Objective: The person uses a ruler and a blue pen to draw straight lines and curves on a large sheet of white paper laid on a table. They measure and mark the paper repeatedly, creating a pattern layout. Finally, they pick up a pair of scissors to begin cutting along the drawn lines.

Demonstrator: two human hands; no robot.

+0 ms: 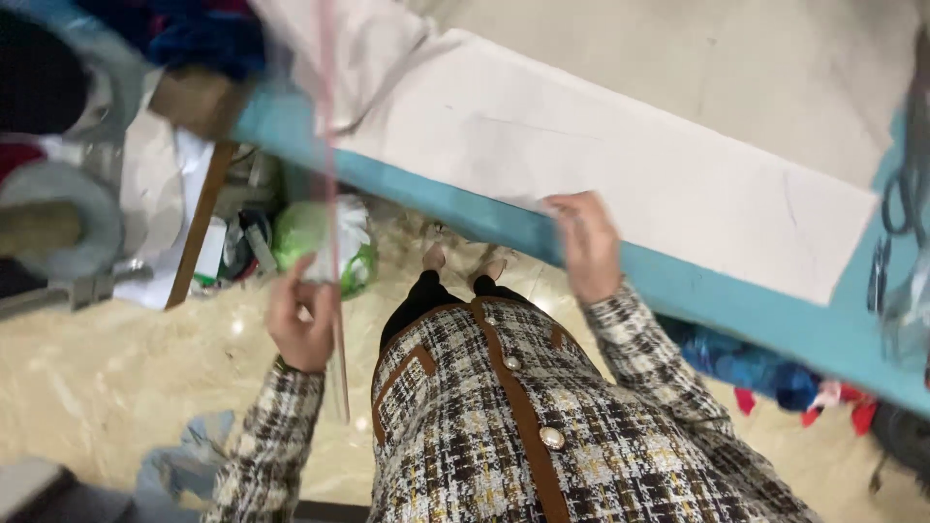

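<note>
One thin pink stick (332, 194), running upright through left of centre, pinched in left hand (303, 315), fingers clenched round it. One wide white paper sheet (620, 165) across the teal table edge (465, 208), centre to right; right hand (586, 244) pressed on its lower margin, whether gripping cannot be told. One green bundle (305, 237) on the floor behind. Two checked tweed sleeves (271, 446) below.

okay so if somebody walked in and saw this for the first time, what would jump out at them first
Most striking is the big white sheet lying across the teal table, with the right hand resting on its near edge. To the left, the left hand holds a long thin stick upright over the shiny beige floor. A green bundle sits on the floor under the table's left end.
</note>
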